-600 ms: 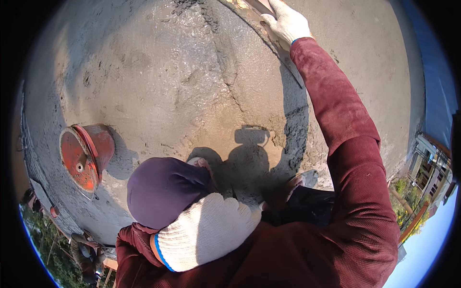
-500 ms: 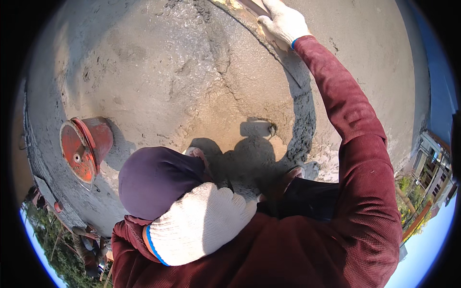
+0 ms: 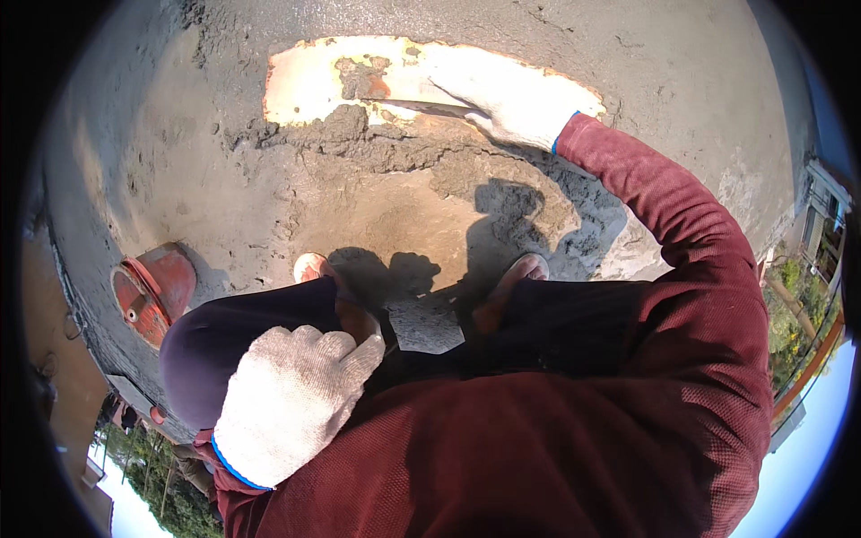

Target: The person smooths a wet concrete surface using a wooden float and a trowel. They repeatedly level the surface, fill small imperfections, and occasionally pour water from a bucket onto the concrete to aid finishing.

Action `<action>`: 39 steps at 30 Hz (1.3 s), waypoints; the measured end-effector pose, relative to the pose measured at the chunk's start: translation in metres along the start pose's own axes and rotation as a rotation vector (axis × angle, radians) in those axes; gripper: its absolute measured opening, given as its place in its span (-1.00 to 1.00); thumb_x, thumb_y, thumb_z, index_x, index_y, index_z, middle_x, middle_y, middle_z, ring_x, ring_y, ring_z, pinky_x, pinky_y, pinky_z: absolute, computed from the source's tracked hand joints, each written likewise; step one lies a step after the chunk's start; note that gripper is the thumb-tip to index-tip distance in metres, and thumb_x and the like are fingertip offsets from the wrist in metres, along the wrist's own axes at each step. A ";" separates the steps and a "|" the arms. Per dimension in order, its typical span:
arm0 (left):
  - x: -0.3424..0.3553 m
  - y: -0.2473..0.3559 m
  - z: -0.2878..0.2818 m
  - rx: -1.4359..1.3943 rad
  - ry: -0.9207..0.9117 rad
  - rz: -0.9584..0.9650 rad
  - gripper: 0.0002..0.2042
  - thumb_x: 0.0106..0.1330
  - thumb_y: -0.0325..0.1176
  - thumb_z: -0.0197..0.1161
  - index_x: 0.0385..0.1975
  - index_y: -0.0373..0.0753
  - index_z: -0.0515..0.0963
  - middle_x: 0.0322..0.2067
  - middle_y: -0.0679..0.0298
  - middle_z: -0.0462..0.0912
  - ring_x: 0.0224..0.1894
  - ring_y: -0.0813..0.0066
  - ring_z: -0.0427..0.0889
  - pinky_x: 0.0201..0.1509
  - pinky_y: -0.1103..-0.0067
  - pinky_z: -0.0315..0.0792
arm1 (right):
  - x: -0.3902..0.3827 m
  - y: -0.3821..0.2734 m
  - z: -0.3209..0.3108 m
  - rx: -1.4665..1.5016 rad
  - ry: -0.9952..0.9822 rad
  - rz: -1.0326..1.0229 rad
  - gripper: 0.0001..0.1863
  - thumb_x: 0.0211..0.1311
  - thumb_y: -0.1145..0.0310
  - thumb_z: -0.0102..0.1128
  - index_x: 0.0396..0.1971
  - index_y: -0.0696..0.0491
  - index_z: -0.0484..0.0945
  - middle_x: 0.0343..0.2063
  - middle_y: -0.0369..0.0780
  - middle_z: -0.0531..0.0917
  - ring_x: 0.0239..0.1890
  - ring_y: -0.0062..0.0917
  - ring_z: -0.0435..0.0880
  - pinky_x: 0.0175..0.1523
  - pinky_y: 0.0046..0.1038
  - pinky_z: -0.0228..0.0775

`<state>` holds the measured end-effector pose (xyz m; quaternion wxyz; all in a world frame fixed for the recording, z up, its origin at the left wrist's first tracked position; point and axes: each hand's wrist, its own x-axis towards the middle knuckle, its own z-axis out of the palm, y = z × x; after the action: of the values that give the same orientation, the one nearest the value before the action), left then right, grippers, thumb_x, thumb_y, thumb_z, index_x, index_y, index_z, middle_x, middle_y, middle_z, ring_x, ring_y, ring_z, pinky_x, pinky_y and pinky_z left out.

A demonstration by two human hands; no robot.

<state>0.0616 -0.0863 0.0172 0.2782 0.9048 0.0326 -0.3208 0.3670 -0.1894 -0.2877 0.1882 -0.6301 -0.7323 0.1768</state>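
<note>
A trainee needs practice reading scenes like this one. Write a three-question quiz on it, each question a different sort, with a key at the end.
1. Multiple choice: what is the right hand on?
a) A hose
b) A long flat float
c) A shovel

2. True or false: the left hand is bare.

3. Fill in the blank: the red bucket is on the ____ side of the picture.

Key
1: b
2: False; the left hand wears a pale glove with a blue edge at the wrist.
3: left
</note>
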 end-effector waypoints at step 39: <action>0.111 -0.083 -0.046 -0.031 -0.211 -0.267 -0.65 0.36 -0.27 0.23 0.02 -0.37 0.67 -0.05 -0.11 0.74 0.05 0.02 0.73 0.18 0.36 0.53 | -0.454 -0.246 0.090 0.013 0.653 2.000 -0.18 0.32 0.23 0.20 0.56 -0.17 0.10 0.36 0.01 0.45 0.20 -0.07 0.61 0.25 -0.19 0.49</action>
<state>0.1558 -0.0057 -0.0601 0.2490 0.8493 0.1280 -0.4475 0.1734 -0.6761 -0.2673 0.1482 -0.9637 0.2086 0.0769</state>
